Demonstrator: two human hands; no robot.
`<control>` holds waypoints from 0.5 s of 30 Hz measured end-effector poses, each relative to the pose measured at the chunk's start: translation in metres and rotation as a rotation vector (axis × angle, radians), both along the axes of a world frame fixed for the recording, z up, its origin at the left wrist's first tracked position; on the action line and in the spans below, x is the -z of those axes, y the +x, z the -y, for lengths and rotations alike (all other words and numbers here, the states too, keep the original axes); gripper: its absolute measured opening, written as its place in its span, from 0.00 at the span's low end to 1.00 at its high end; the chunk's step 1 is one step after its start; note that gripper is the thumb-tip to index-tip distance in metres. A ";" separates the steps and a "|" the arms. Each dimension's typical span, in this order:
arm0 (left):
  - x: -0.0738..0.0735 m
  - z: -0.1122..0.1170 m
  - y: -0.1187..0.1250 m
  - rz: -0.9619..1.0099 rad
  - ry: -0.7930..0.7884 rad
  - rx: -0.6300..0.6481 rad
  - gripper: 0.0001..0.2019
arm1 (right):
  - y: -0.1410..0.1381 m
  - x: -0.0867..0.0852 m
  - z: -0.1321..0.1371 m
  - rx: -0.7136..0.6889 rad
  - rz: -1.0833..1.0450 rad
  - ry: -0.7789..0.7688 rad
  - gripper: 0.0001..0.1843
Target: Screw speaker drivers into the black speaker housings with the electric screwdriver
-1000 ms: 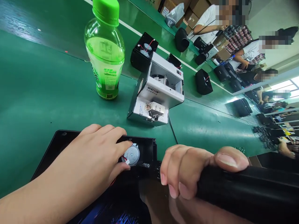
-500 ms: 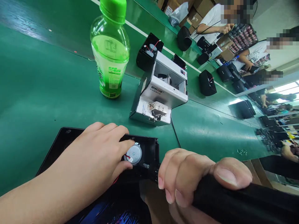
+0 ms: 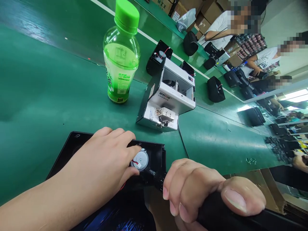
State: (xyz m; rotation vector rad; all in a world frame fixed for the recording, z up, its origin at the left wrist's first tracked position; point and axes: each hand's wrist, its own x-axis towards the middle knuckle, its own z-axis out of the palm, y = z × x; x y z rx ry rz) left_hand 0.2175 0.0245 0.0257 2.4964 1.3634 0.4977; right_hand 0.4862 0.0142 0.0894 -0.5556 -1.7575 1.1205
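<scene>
My left hand (image 3: 101,163) lies on a black plastic speaker housing (image 3: 156,154) at the near edge of the green bench. Its forefinger and thumb pinch a small round silver speaker unit (image 3: 141,160) with a red wire, set in the housing. My right hand (image 3: 204,189) is wrapped round a thick black tool handle (image 3: 231,218) at the lower right. The tool's front end points at the housing just right of the speaker unit, and its tip is hidden.
A green drink bottle (image 3: 121,54) stands behind the housing. Right of it sits a white screw-feeder machine (image 3: 168,99). Black speaker boxes (image 3: 215,88) lie along the green conveyor (image 3: 72,19) beyond. Other people (image 3: 255,57) sit at the far right. Cardboard boxes (image 3: 204,19) are stacked behind.
The view has shifted a little, so everything sits lower and further right in the picture. Both hands keep their grips and places over the housing.
</scene>
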 end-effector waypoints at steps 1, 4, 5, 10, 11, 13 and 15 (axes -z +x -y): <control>0.000 0.000 0.000 -0.003 -0.008 -0.002 0.19 | -0.001 0.000 0.001 0.031 0.009 -0.015 0.11; 0.000 0.000 0.000 -0.012 -0.032 -0.006 0.18 | -0.004 0.005 0.006 0.101 -0.026 0.006 0.13; 0.000 0.000 0.000 -0.015 -0.041 -0.006 0.18 | -0.005 0.008 0.006 0.121 -0.058 0.024 0.16; -0.001 0.000 0.000 -0.009 -0.062 -0.014 0.17 | -0.003 0.011 0.000 0.006 -0.070 0.043 0.21; -0.001 0.000 0.001 -0.009 -0.064 -0.016 0.17 | 0.000 0.008 -0.001 -0.028 -0.046 0.037 0.23; -0.001 0.001 0.002 -0.017 -0.068 -0.018 0.17 | 0.006 -0.001 -0.001 -0.037 0.091 -0.018 0.26; 0.000 0.000 0.004 -0.033 -0.070 -0.015 0.17 | 0.012 -0.008 0.002 0.029 0.269 -0.094 0.25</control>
